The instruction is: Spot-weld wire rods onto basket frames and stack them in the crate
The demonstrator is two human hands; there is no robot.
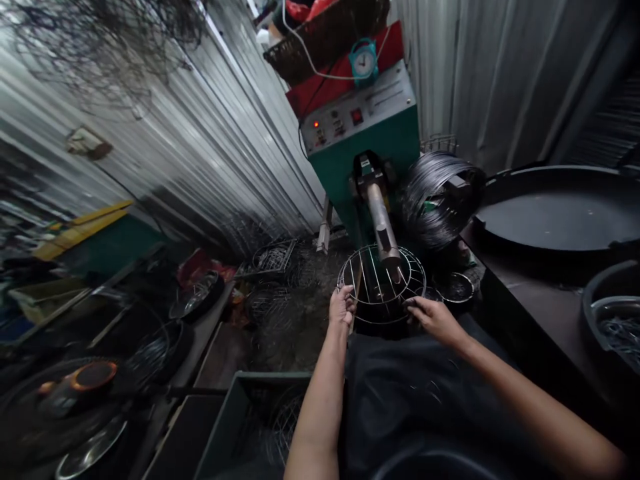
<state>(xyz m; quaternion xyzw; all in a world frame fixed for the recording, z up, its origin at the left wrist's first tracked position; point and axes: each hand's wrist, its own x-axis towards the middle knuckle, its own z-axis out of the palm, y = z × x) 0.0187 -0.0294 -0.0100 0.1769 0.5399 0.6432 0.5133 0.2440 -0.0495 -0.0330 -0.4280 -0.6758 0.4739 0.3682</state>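
Observation:
A round wire basket frame (360, 272) sits under the metal arm (381, 223) of a green and white machine (364, 127). My left hand (342, 307) is closed on the frame's left rim. My right hand (433, 316) rests on the frame's lower right rim, fingers curled onto the wire. Both forearms reach forward over my dark apron.
A coil of dark wire (434, 195) hangs right of the machine. A large dark round tray (560, 213) and a grey basin (613, 313) stand on the bench at right. Finished wire frames (273, 259) lie on the floor at left. Corrugated metal walls enclose the space.

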